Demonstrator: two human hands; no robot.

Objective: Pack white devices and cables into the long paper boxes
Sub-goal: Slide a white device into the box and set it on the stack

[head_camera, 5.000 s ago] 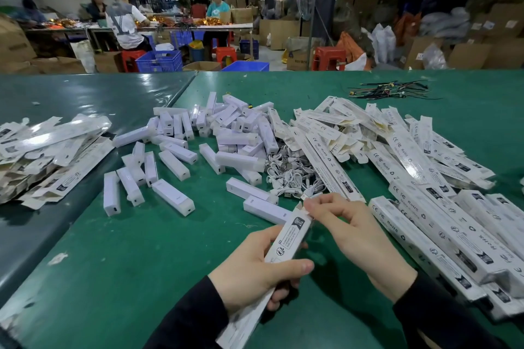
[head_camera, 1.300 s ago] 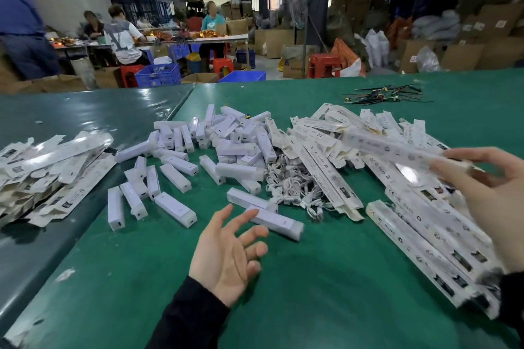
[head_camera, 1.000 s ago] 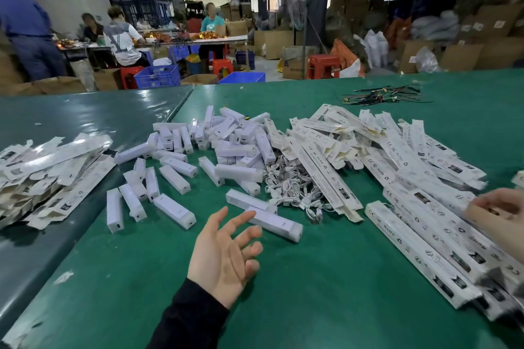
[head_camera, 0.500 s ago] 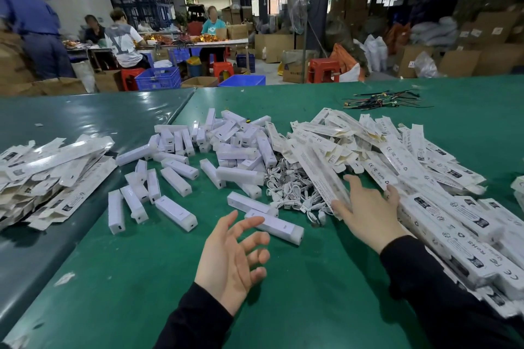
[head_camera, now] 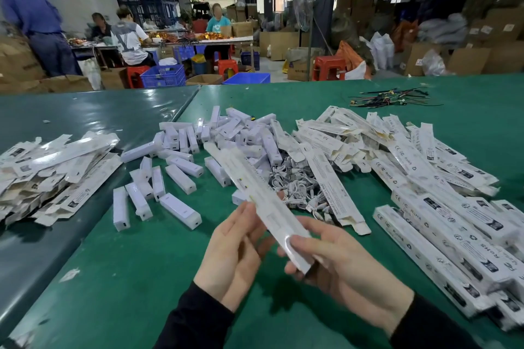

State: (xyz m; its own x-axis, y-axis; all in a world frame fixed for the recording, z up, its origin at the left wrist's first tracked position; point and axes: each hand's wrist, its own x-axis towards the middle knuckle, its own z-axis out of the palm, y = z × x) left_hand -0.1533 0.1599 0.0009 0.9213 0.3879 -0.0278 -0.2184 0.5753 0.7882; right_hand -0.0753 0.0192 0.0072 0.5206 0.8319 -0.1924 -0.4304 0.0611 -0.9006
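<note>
Now both hands hold one box (head_camera: 263, 201) above the table (head_camera: 141, 278): right hand (head_camera: 337, 258) grips its near end, left hand (head_camera: 235, 249) pinches mid-length. Likely light, thin card, crushable; hold the edges, not the flat faces.

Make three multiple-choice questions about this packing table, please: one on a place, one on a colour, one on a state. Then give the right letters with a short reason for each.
1. Where is the tangle of white cables?
A. between the loose white devices and the box pile
B. on the dark table at left
C. in a blue crate

2. What colour is the table cover under the hands?
A. red
B. green
C. yellow

3. What is the state of the long box?
A. lying in the pile
B. held by both hands
C. torn in two

Answers: 1 A, the cables lie beside the white devices; 2 B, the cover is green; 3 B, the left hand and right hand hold it.
</note>
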